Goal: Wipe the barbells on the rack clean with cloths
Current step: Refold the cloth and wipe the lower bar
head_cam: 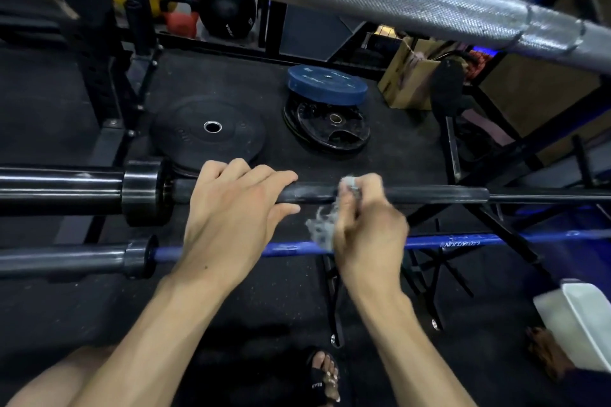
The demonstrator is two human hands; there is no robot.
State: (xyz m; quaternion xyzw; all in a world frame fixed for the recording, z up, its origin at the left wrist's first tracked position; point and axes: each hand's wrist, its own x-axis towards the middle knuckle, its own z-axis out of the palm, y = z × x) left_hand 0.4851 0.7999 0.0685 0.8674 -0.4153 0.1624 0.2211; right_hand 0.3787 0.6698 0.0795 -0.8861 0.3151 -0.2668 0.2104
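Across the rack, the black barbell [413,194] lies level above a blue barbell [463,240]. Your left hand [238,205] wraps its shaft; your right hand [367,218] clutches a grey cloth [322,225] against it. White tub [582,320] at right, contents hidden.
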